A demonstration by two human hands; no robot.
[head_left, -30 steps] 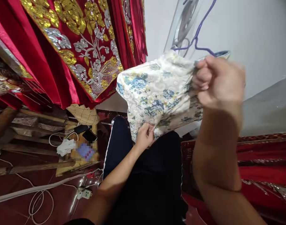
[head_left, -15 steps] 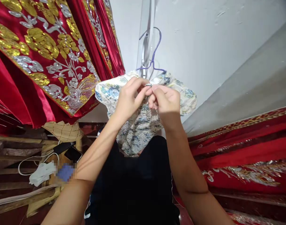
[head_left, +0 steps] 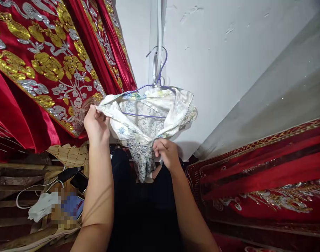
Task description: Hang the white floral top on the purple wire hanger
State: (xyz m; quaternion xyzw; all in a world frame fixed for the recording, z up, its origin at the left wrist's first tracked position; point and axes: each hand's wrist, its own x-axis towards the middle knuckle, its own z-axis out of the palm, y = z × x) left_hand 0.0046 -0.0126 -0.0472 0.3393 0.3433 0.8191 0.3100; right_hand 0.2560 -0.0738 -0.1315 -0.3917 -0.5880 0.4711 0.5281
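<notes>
A white blouse [head_left: 140, 150] with a blue and yellow floral print hangs in front of me on a purple hanger [head_left: 165, 63]. Its neckline gapes wide, so the pale inside and the hanger's lower bar show. My left hand [head_left: 97, 124] is closed on the blouse's edge at the left shoulder, stretching it out to the side. Lower down, my right hand [head_left: 168, 152] has its fingers curled at the front edge, near the bottom of the neckline, and pinches the cloth there. The fingertips of the right hand are partly hidden.
Red cloth with gold and silver embroidery [head_left: 48, 66] hangs at the left, close to my left hand. More red decorated fabric [head_left: 267, 168] lies at the right. Behind the hanger is a white wall [head_left: 215, 52]. A phone [head_left: 80, 182], a white cable and crumpled white tissue [head_left: 43, 206] lie lower left.
My hands, together at the collar before, have parted. The left moved left with the shoulder edge; the right moved down the front. The neckline has spread apart.
</notes>
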